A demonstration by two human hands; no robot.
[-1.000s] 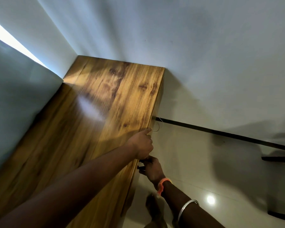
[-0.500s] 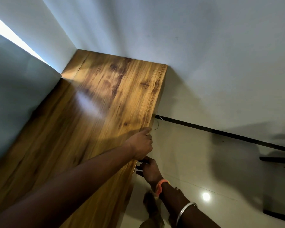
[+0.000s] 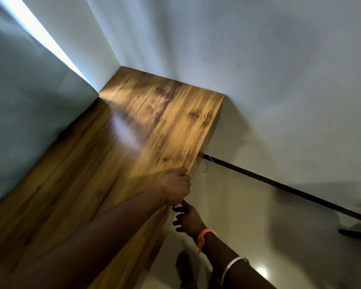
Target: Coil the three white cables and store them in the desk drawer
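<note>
The big wooden desk (image 3: pixel 117 163) fills the left and middle of the view and runs away to the far corner of the white walls. No cables lie on its top. The drawer is not in view; it may sit under the right edge of the desk, but that part is hidden.

The only white line to see is a thin cable loop (image 3: pixel 203 165) that hangs off the right edge of the desk, near the dark strip at the bottom of the wall. It is just past the left hand. Whether the other cables are put away cannot be told.

The step now seems to be working at the right edge of the desk, maybe on the drawer or on that hanging cable. To do it well, one hand should hold the desk steady while the other pulls slowly and straight. The loose loop should be kept out of the way so it does not get caught.

The left arm reaches far out over the desk top. The left hand (image 3: pixel 176 188) sits on the right edge with its fingers curled over and down the side, close together. What they grip below cannot be told.

The right hand (image 3: pixel 188 219) is lower, just beside the edge and under the left hand. Its fingers are bent and a little spread, with one pointing up to almost touch the left hand. A small white bit shows there, too small to name. An orange band (image 3: pixel 204 236) and a silver bangle (image 3: pixel 233 268) are on that arm.
</note>
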